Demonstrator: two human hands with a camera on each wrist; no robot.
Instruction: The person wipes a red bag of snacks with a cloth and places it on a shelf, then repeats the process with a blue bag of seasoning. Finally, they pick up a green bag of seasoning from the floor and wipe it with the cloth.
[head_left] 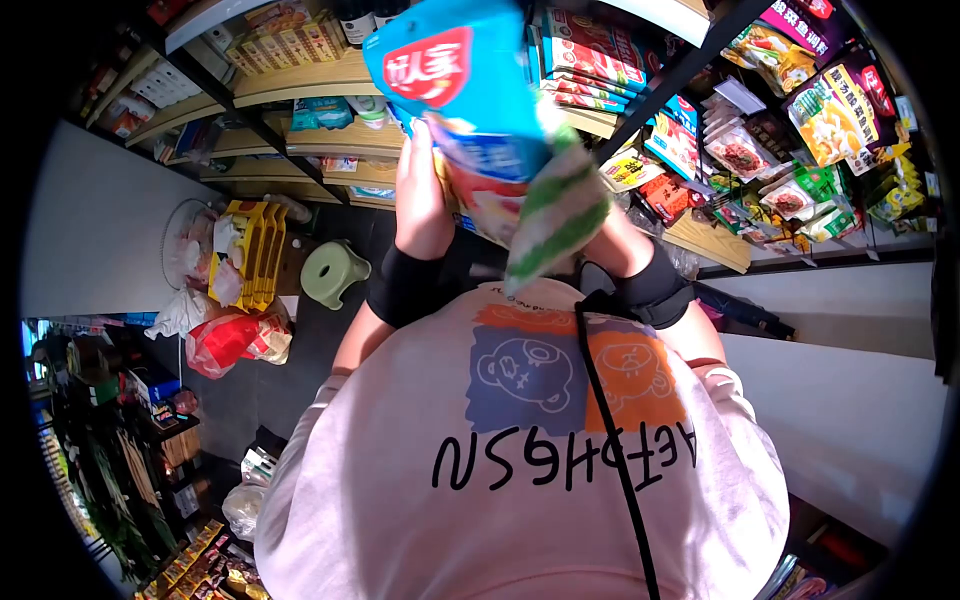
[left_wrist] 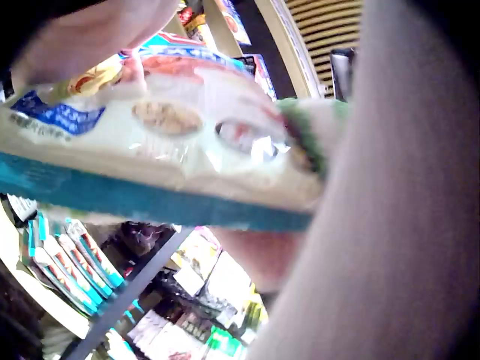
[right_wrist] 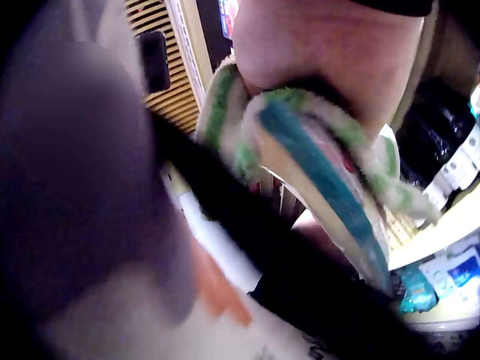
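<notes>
A blue plastic food packet (head_left: 500, 60) with a red label is held up in front of the chest, blurred in the head view. My left hand (head_left: 425, 195) grips its left side, thumb along the front; in the left wrist view that hand (left_wrist: 97, 37) lies over the packet's printed face (left_wrist: 172, 142). My right hand (head_left: 615, 240) holds a fuzzy green-and-white striped cloth (head_left: 565, 210) against the packet's other side. In the right wrist view the cloth (right_wrist: 277, 105) folds over the packet's blue edge (right_wrist: 322, 172), and it hides the right fingers.
Shelves (head_left: 290, 80) with boxes and bottles stand ahead. Stacked packets (head_left: 590, 60) and hanging seasoning pouches (head_left: 740, 150) are at the right. On the floor at the left are a green stool (head_left: 335, 275), a yellow crate (head_left: 262, 250) and red and white plastic bags (head_left: 225, 340).
</notes>
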